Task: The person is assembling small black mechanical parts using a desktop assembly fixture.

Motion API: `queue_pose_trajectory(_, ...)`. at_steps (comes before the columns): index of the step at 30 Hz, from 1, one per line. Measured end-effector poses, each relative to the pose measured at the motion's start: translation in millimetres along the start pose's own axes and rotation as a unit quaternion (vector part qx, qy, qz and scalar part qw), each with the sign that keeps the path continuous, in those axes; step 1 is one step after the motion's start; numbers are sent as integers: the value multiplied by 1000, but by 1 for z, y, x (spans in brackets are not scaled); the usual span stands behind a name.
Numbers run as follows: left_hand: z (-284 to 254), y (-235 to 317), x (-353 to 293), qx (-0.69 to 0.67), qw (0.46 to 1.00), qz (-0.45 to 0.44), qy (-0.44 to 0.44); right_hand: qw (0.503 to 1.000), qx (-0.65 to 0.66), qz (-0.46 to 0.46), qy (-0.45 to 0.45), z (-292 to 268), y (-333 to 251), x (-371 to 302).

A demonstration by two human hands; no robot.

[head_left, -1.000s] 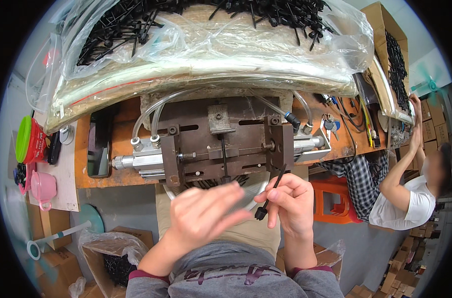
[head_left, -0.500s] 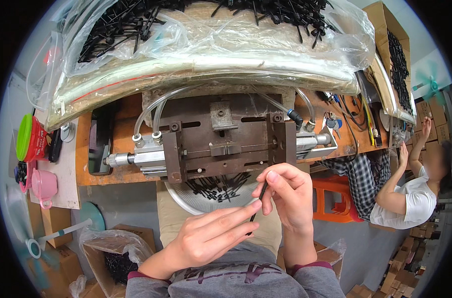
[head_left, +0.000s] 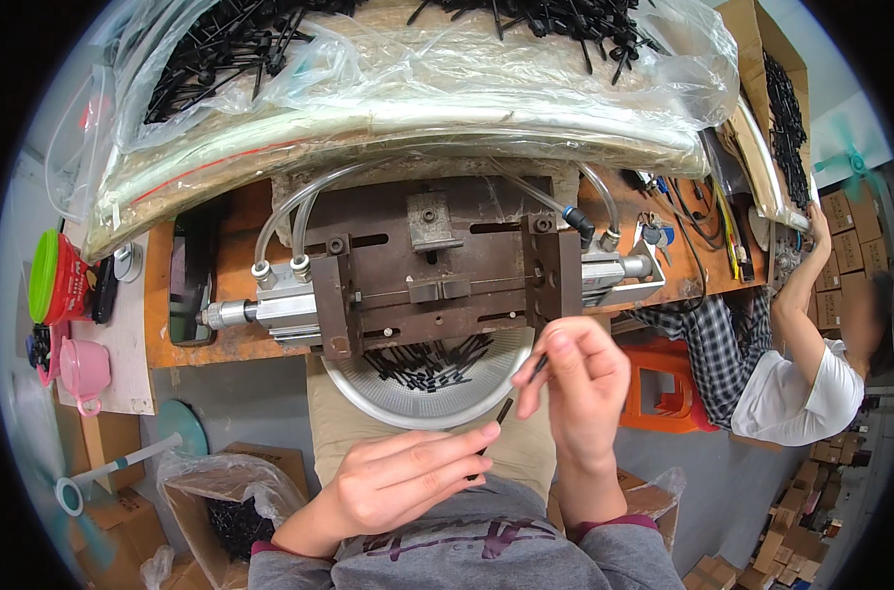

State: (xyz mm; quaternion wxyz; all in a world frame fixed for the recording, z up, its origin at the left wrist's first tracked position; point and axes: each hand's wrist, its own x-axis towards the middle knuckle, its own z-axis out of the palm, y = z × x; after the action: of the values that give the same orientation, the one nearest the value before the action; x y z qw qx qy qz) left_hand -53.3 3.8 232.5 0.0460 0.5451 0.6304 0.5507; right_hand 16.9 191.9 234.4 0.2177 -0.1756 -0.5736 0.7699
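Observation:
My left hand (head_left: 400,480) holds a thin black plastic rod (head_left: 506,409) between its fingers, its upper end sticking out past the fingertips. To the right, my right hand (head_left: 582,391) pinches a small black piece (head_left: 538,368) between thumb and fingers; what kind of piece it is I cannot make out. A gap separates the two. Beyond my hands stands a brown metal clamping fixture (head_left: 388,258) with a silver air cylinder at each side. Under its front edge, a white basket (head_left: 353,405) on my lap holds several black plastic parts (head_left: 432,364).
A plastic-lined box (head_left: 417,138) of black parts spans the back of the wooden bench (head_left: 232,346). At left are a pink cup (head_left: 85,366) and a red tub (head_left: 65,285). A co-worker (head_left: 801,393) sits at right near an orange stool (head_left: 653,401). Cartons (head_left: 255,457) stand below.
My hands were together at one black rod; now they are apart, the right a little up and to the right with a small black piece. The co-worker's arm has reached up toward a box.

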Motion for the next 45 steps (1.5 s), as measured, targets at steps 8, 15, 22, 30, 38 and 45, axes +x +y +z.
queue_pose_trajectory(8, 3, 0, 0, 16, 1000, 4, -1, 998, 48, 23, -45, 3, 5, -7)
queue_pose_trajectory(15, 3, -1, -1, 21, 1000, 7, 5, 998, 43, 23, -50, 2, 6, -7)
queue_pose_trajectory(22, 2, -1, -1, 24, 1000, 11, 3, 998, 28, 1, -55, 2, 7, -8)
queue_pose_trajectory(30, 2, -1, 0, 11, 1000, -3, 4, 997, 31, 3, -73, 4, 4, -12)
queue_pose_trajectory(38, 5, 0, -1, 26, 999, -19, 25, 996, 34, 11, -82, 4, 5, -13)
queue_pose_trajectory(45, 3, -2, -3, -11, 1000, -21, 10, 996, 30, 11, -84, 4, 4, -12)
